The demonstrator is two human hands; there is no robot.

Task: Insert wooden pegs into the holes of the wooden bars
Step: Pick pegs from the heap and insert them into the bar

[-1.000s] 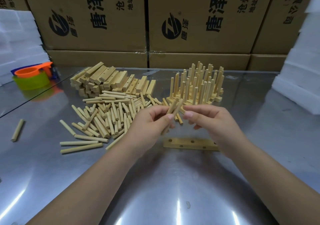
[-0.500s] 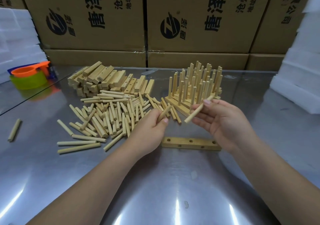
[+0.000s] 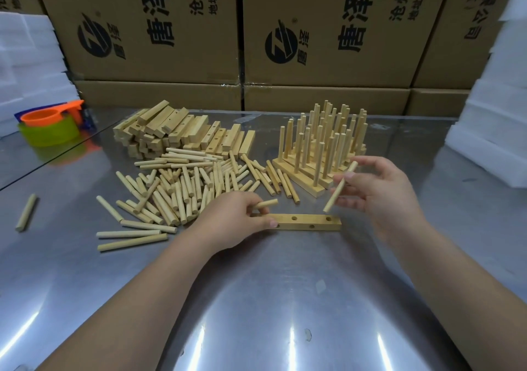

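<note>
- Two pegs in play, one bar. The left hand (image 3: 242,222) pinches the left peg (image 3: 268,203) in its fingertips, with its thumb down on the left end of the bar (image 3: 305,222). The right hand (image 3: 382,196) pinches the right peg (image 3: 333,196) on its upper half between thumb and fingers, the other fingers spread loose.
- The bar lies flat on the table (image 3: 271,299), just in front of the loose pegs (image 3: 182,191). Every hole that shows is empty. The right peg is tilted, its lower tip just above the rightmost hole and not in it.
- Tilt: going in at that angle, the peg likely catches the hole's rim, then jams or skids off. It needs standing up first.
- Bar pinned at one end only: a push at the far right end could pivot or slide it on the slick metal.
- Left hand does two jobs: with only a light fingertip hold while the thumb presses, the left peg could slip and roll into the pile.
- Finished bars (image 3: 322,153), their pegs upright, stand just behind the right hand. A wide wrist swing could knock them over.
- Fit: cannot tell how tight the holes are. If tight, a pinch that high on the shaft may let the peg slide through the fingers instead of seating.
</note>
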